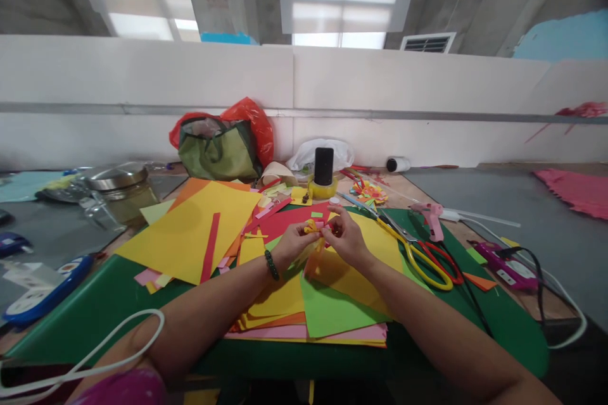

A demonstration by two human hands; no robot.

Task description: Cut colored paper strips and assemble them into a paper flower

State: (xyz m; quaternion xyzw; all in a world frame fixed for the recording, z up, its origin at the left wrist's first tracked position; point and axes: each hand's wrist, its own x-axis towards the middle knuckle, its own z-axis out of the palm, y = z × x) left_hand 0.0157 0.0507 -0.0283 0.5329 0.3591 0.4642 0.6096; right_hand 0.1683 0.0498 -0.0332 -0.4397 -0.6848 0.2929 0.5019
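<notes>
Wearing a beaded bracelet (272, 264) on the left wrist, just behind the left hand (297, 243): dark green, round beads, strung close, near black in places. Can't make out a clasp. Also wearing a magenta-purple sleeve (123, 389) on the left arm, cut off by the bottom edge of the view; marked with small pale spots, too blurred to call print or glare. Looks short, ending near the elbow. Bare from there down to the bracelet. Bare too on the right hand (346, 237), wrist and forearm, out to the bottom right corner
</notes>
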